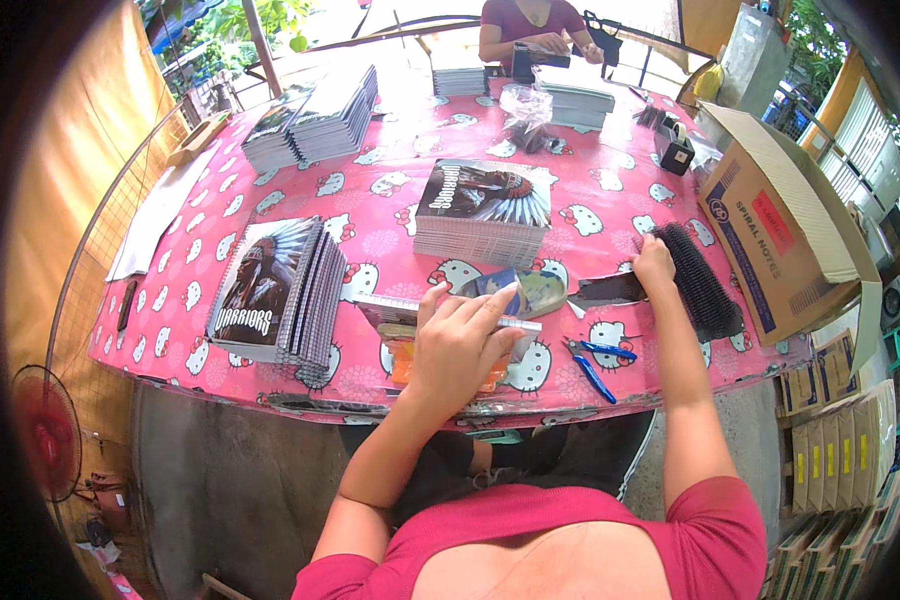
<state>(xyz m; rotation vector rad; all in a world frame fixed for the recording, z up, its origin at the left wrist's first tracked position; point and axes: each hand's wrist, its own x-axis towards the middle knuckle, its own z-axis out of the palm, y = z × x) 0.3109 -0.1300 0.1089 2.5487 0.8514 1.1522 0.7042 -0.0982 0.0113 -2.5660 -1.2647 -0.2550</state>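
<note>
My left hand [455, 345] grips a notebook [395, 309] by its upper edge, with the fingers laid over it; the pages stand on edge near the table's front. Orange material [402, 355] shows just under that hand. To the right, my right hand [655, 265] is at the left end of a pile of black spiral binding coils [705, 285], fingers pinched on a coil. Blue-handled pliers [595, 368] lie between my hands. Behind the left hand sits a shallow bluish-green tray-like object [538, 293], partly hidden.
Notebook stacks stand at left [260, 285], centre [482, 215] and far left [315, 120]. An open cardboard box [780, 225] is at right, near a black tape dispenser [673, 148]. Across the table, another person [535, 35] works with their hands. A fan [47, 430] stands at lower left.
</note>
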